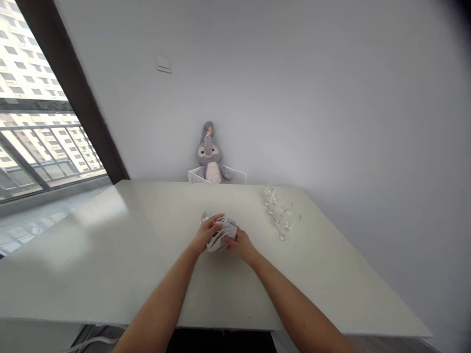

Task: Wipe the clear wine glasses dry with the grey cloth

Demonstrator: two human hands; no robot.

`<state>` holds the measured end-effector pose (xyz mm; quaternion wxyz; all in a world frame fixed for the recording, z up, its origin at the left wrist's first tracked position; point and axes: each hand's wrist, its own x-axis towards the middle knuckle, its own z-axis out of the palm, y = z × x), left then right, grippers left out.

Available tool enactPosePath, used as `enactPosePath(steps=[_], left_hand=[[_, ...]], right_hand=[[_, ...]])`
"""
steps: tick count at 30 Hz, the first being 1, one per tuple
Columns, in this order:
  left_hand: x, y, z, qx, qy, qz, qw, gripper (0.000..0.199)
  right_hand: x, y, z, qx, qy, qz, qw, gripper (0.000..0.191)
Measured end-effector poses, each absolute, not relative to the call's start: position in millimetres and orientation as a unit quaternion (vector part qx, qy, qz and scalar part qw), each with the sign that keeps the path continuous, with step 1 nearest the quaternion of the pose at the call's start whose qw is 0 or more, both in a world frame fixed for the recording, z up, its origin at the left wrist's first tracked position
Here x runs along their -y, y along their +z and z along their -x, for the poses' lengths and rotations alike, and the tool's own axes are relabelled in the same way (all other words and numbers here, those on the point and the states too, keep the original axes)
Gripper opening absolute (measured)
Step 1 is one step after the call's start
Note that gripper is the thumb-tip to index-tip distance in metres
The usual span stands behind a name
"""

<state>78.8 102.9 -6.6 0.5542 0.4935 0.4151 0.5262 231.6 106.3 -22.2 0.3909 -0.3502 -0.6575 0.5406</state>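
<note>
My left hand (206, 234) is closed around a clear glass. The glass's round foot (204, 216) sticks out beyond my fingers on the far left side, and most of the rest is covered. In my right hand (240, 243) is a light grey cloth (222, 238), bunched up and pressed against the glass between both hands. Both hands are just above the middle of the white table (147, 274). To the right, several clear stemmed glasses (283, 220) lie in a row on the tabletop.
Behind the table's far edge a grey plush rabbit (210, 159) sits in a white perforated basket (235, 176) against the wall. A window (47, 117) with a dark frame is at the left. A white cable (97, 340) runs below the front edge.
</note>
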Motion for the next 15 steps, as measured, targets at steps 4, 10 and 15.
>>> enactPosePath(steps=[4,10,15], left_hand=[[-103,-9,-83,-0.423,0.528,-0.512,0.528,0.038],[-91,3,-87,-0.354,0.528,-0.491,0.595,0.049],[-98,0,-82,-0.424,0.514,-0.53,0.524,0.048]], right_hand=[[-102,-21,-229,0.704,0.398,0.425,0.407,0.024],[-108,-17,-235,0.464,0.742,0.29,0.387,0.058],[-104,-26,-229,0.501,0.717,0.296,0.384,0.049]])
